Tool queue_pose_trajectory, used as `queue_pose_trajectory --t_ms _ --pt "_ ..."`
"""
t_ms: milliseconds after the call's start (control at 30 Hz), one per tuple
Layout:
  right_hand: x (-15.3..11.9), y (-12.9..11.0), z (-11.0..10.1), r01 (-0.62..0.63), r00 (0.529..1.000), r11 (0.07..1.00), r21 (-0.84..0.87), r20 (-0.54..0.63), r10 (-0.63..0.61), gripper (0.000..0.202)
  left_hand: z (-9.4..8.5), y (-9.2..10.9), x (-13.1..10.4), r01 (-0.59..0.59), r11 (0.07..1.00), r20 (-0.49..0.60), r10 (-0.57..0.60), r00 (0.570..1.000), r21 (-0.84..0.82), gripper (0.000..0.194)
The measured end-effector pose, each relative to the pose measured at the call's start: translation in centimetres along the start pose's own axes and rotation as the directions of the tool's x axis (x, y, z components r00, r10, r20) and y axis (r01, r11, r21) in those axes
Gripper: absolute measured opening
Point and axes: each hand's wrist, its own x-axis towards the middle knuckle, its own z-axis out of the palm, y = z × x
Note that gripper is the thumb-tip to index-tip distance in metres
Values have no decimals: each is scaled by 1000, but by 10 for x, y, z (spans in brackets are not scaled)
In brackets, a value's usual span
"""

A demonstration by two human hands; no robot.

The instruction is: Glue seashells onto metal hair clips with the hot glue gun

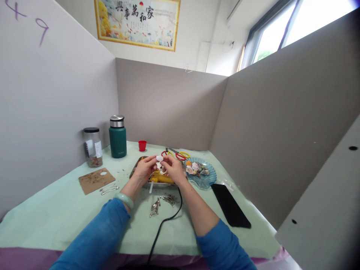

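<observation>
Between my two hands, raised over a metal tray (134, 171), is a small white round disc (159, 158). My left hand (146, 167) pinches its left edge between thumb and fingers. From the other side, the fingers of my right hand (173, 167) close on its right edge. A yellow glue gun (161, 179) lies in the tray under my hands, partly hidden by them. Small white pieces also show in the tray, too small to name. A black cord (165, 220) runs from the tray toward the table's front edge.
A blue dish (209, 176) of small ornaments and a black phone (231, 205) lie to the right. Red- and yellow-handled scissors (180, 154) and a red cup (142, 146) are behind. Metal clips (155, 207), cardboard (95, 181), a green flask (117, 138) and a jar (93, 148) also stand or lie around.
</observation>
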Motion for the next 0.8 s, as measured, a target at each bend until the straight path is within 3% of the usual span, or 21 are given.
queue_pose_trajectory --t_ms 233,367,500,800 --pt "0 1 2 2 996 998 55 -89 3 19 8 -1 -5 49 999 -4 -49 999 -17 36" --pt "2 1 1 -72 993 989 132 -85 83 24 13 1 -8 41 999 -20 -41 999 2 39" --pt "3 2 0 -71 993 979 191 -75 87 24 14 1 -8 34 999 -26 -33 999 30 40" --pt "3 1 -3 -37 997 978 205 -58 50 24 11 1 -5 -83 947 -83 114 990 310 39"
